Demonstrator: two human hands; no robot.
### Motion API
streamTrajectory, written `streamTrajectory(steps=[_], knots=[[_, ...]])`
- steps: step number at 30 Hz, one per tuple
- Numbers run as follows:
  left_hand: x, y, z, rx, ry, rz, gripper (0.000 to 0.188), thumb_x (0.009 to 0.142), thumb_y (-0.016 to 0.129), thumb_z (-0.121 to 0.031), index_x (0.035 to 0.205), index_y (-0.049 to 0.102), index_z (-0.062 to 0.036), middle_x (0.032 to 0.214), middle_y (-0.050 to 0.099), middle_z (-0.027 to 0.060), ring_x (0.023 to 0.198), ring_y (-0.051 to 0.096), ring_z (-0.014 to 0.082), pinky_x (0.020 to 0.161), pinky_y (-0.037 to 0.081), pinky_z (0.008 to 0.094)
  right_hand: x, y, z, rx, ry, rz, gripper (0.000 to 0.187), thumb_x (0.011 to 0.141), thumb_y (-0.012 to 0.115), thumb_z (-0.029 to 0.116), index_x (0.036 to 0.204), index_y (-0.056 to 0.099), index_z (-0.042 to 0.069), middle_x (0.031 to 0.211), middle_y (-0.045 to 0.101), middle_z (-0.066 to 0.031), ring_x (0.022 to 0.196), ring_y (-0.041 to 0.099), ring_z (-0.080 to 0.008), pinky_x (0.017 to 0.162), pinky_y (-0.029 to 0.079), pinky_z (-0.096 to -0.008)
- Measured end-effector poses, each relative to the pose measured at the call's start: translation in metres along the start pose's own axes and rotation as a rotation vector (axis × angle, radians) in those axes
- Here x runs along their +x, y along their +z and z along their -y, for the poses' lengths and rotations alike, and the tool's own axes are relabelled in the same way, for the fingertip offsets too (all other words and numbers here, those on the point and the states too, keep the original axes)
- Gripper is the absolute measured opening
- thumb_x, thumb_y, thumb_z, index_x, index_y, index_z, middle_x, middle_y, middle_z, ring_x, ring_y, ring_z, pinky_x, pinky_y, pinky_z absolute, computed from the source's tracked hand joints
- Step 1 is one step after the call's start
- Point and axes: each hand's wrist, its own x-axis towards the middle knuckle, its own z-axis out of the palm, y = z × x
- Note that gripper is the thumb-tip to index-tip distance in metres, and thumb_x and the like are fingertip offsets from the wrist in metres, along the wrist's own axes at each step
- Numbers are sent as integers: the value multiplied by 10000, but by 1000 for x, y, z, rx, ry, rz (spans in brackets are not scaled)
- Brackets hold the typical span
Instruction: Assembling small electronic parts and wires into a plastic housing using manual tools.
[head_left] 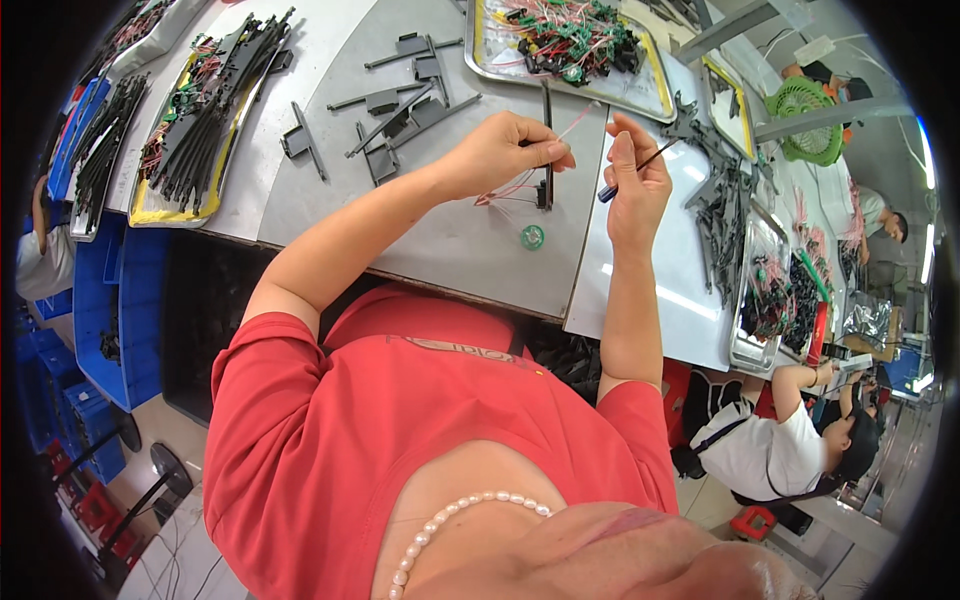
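My left hand (515,155) is closed, its fingertips pinched at a narrow black plastic strip (547,193) that stands out above and below them. Thin red and white wires (510,190) trail from the strip over the grey tabletop, and a pale wire end (580,118) sticks out past the fingertips. A small round green part (532,237) lies just below. To the right, my right hand (638,185) is closed around a slim screwdriver-like tool with a dark blue handle (607,194). Its thin dark shaft points up and right, away from the strip.
Several black T-shaped plastic parts (405,110) lie beyond my left forearm. A tray (660,95) of wired green parts sits at the back. Another tray (205,205) with long black strips stands left. Black parts (720,220) are heaped right, beside a metal tray (750,350). Co-workers (770,450) sit farther right.
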Motion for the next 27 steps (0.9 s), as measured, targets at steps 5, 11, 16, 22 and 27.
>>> streamTrajectory(steps=[5,11,16,22,27], knots=[[-7,-2,1,-35,-69,147,194,901,550,-131,934,676,12,849,650,62,788,595,113,737,468,259,-2,4,3,-7,40,75,268,872,644,190,1090,629,34,929,649,-16,646,459,-20,545,340,-163],[-11,-5,11,190,74,84,165,850,570,-69,956,669,11,820,624,114,661,616,167,643,480,282,-1,0,5,-204,143,127,190,845,675,162,959,670,9,857,667,-27,756,564,-56,659,413,-184],[-12,-9,20,245,32,67,169,836,572,-58,955,673,8,786,620,120,596,607,172,587,483,296,-1,-1,5,-256,176,198,200,846,674,170,964,674,8,833,664,-32,747,572,-64,637,416,-178],[-14,-11,21,241,-9,51,176,830,584,-85,947,680,6,760,617,121,570,596,163,564,471,297,-2,0,5,-274,132,180,210,829,688,151,968,668,-5,869,661,-41,748,587,-78,627,421,-178],[-16,-14,14,187,-78,131,240,905,539,-175,1050,651,-20,720,593,91,570,583,141,578,462,285,-3,0,8,-407,37,216,154,837,671,115,933,655,-6,842,638,-27,740,574,-83,658,430,-190]])
